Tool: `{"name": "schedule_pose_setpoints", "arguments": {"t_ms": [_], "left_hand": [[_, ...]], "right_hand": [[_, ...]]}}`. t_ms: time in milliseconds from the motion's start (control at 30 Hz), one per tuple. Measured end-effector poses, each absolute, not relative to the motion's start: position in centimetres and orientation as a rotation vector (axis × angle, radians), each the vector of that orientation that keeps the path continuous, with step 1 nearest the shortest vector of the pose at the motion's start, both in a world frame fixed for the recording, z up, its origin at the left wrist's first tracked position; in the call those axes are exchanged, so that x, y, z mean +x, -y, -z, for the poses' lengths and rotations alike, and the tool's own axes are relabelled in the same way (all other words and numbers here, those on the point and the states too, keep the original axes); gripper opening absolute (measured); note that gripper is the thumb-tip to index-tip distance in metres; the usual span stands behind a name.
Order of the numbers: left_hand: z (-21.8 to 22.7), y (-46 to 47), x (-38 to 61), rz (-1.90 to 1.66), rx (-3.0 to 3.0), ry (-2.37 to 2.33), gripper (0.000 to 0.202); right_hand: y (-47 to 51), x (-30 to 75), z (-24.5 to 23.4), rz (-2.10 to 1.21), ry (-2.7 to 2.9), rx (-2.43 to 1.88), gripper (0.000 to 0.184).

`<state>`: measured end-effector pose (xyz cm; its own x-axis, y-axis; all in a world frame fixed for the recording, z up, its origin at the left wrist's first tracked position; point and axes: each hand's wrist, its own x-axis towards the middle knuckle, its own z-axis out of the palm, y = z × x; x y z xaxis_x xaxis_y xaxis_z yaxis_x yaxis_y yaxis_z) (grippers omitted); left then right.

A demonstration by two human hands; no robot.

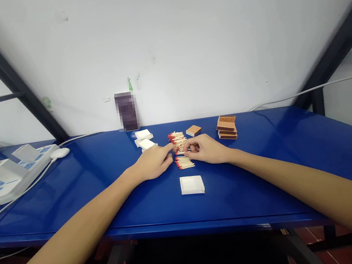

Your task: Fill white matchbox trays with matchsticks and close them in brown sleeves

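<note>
Red-headed matchsticks [177, 139] lie in a pile at the middle of the table, heads to the left. Nearer to me is a smaller, neater row of matchsticks [185, 162]. From the left, my left hand [155, 161] reaches in with its index finger at the match heads, thumb and finger apart. On the other side, my right hand [206, 148] is closed in a pinch at the stick ends, with a matchstick at its fingertips. A white matchbox tray [192, 184] lies just in front of the row; whether it is face down I cannot tell.
White trays [145, 139] are piled behind my left hand. One brown matchbox sleeve [193, 130] lies behind my right hand, and several stacked sleeves [227, 127] stand further right. A power strip [15, 176] with plugs and cables occupies the left side of the blue table [135, 218].
</note>
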<state>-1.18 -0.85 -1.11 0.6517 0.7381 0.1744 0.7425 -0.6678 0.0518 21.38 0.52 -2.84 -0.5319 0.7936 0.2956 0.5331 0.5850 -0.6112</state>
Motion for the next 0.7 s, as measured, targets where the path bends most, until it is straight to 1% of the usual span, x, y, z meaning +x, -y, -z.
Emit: {"name": "schedule_pose_setpoints", "arguments": {"t_ms": [467,700], "left_hand": [[0.98,0.91,-1.15,0.276,-2.845,1.237,0.03],[0.84,1.08,-0.98,0.297,-2.876,1.181,0.028]], "right_hand": [[-1.01,21.74,3.24,-0.469,2.205,-1.091,0.023],[-0.6,22.33,3.15,-0.385,2.287,-1.086,0.017]]}}
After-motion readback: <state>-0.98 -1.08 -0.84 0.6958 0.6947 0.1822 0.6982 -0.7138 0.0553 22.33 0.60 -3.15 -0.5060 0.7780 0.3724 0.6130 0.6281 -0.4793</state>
